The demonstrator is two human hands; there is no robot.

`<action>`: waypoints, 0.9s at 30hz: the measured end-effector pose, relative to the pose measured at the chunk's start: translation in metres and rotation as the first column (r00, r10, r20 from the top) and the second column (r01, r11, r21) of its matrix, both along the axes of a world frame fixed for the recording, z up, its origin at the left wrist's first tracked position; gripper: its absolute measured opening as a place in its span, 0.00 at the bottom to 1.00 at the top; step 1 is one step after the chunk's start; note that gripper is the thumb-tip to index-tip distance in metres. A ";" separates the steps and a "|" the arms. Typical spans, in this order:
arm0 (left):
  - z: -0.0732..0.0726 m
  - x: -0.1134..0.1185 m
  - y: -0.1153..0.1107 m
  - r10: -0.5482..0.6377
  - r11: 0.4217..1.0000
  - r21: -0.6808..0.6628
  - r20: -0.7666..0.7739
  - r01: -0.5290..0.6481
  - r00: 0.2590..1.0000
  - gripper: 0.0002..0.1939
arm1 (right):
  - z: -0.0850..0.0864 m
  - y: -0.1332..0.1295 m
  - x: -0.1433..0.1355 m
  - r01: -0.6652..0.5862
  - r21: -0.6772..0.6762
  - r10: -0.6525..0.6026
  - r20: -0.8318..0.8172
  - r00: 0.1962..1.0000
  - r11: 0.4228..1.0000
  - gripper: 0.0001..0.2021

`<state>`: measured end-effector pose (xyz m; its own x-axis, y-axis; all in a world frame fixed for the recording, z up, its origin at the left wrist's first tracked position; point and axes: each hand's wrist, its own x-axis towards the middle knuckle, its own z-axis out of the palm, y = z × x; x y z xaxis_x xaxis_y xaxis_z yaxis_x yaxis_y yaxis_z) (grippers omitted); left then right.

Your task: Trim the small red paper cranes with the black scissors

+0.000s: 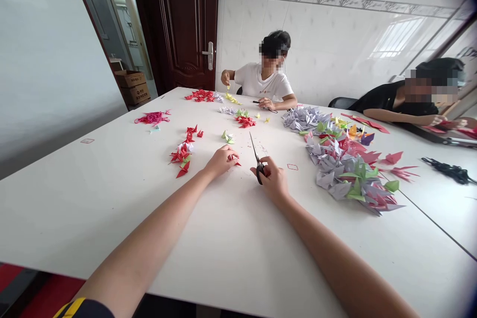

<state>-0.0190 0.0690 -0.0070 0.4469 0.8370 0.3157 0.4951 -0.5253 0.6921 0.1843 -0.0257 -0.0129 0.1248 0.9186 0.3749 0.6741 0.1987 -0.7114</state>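
Black-handled scissors (pixel 260 165) are in my right hand (pixel 275 179), their blades pointing away from me and up the table. Close by on the left, the fingers of my left hand (pixel 220 163) pinch a small red folded-paper piece (pixel 234 160), mostly covered by the fingertips. Left of that hand lies a short row of red, white and green paper cranes (pixel 182 154). A pale green crane (pixel 227 137) sits just beyond my left fingers. Tiny paper scraps (pixel 263 148) are scattered past the scissors.
A large heap of grey, green and red paper cranes (pixel 343 164) covers the right side of the white table (pixel 112 208). Pink cord (pixel 152 118) lies at left, black cord (pixel 449 171) far right. Two people sit opposite and to the right, handling paper.
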 end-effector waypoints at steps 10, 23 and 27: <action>-0.005 0.001 0.003 0.004 0.994 -0.110 0.120 0.009 0.993 0.11 | -0.002 0.001 0.003 0.040 0.010 -0.040 -0.002 0.999 0.999 0.15; -0.008 -0.001 0.014 0.174 0.985 -0.042 0.265 -0.169 0.948 0.10 | -0.007 0.004 0.005 0.016 -0.012 -0.016 -0.027 1.000 1.000 0.16; -0.009 -0.005 0.018 0.191 0.980 -0.129 0.385 -0.152 0.903 0.09 | -0.005 0.004 0.004 0.000 -0.061 -0.001 -0.007 1.000 0.998 0.16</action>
